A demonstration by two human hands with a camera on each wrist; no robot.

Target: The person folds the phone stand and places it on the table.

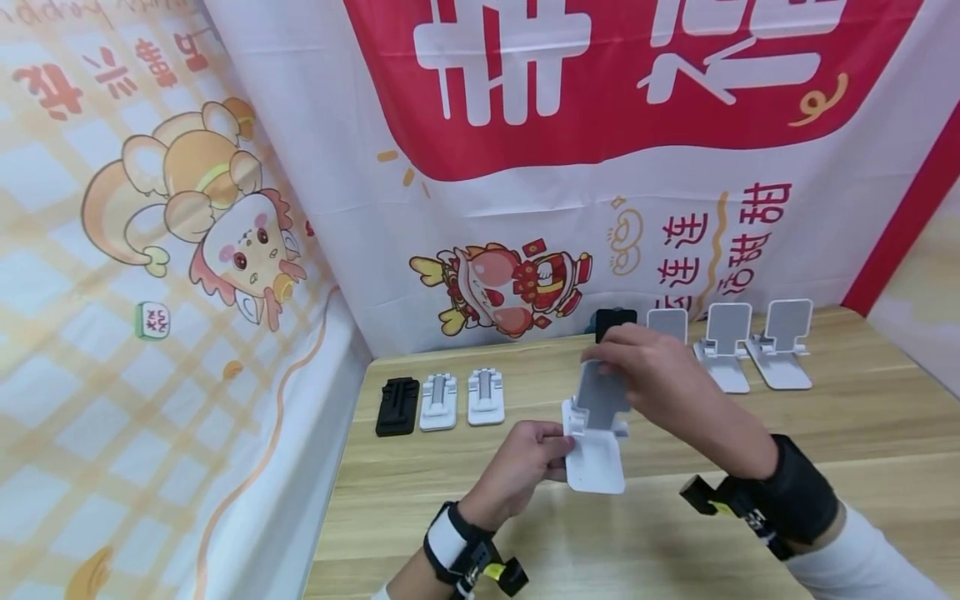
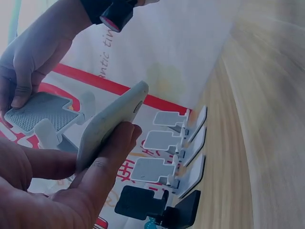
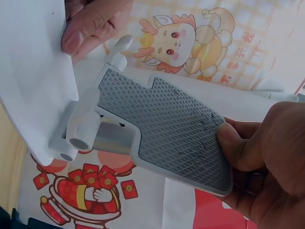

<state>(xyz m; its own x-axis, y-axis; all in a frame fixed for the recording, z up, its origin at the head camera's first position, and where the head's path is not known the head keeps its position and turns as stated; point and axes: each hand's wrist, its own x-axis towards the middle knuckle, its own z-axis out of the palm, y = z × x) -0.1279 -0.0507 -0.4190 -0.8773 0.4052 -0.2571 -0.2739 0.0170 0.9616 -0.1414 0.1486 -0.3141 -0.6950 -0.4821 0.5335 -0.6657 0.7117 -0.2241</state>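
Note:
A white phone stand (image 1: 595, 467) is held above the table between both hands, unfolded, its plate tilted up from the base. My left hand (image 1: 517, 467) grips the base by its left edge, thumb on one face and fingers on the other, as the left wrist view shows. At the top edge of the plate, my right hand (image 1: 660, 375) pinches with the thumb on the textured grey pad (image 3: 167, 124). Two small support hooks (image 3: 86, 119) stick out near the hinge. Part of the plate's top is covered by the right fingers in the head view.
Folded stands lie at the left of the table (image 1: 862, 450): one black (image 1: 397, 407) and two white ones (image 1: 486, 397). Along the back right stand a black unfolded stand (image 2: 140, 202) and three white unfolded stands (image 1: 723, 350). Printed cloth (image 1: 337, 208) hangs behind and at the left.

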